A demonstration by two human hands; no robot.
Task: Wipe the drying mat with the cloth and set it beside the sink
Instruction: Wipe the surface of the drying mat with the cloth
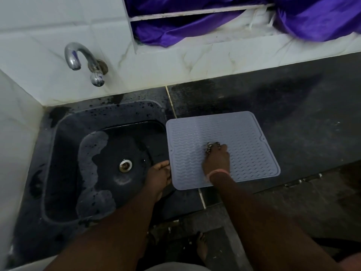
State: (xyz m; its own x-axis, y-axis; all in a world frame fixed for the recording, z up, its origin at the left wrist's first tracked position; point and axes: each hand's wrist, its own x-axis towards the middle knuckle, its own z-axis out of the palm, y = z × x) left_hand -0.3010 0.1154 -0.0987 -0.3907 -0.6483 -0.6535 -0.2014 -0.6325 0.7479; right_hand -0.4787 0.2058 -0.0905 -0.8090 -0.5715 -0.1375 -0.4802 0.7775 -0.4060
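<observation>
A grey ribbed drying mat (242, 133) lies flat on the dark counter, its left edge right beside the sink (64, 145). My right hand (216, 159) rests on the middle of the mat, closed over a small dark patterned cloth (212, 145) that peeks out past the fingertips. My left hand (159, 174) grips the mat's left edge near the front corner, over the sink's rim.
A dark sink with a metal drain (125, 165) and wet patches fills the left. A chrome tap (82, 59) juts from the white tiled wall. Purple fabric (195, 30) hangs in the window recess. The dark counter (293, 114) stretches right.
</observation>
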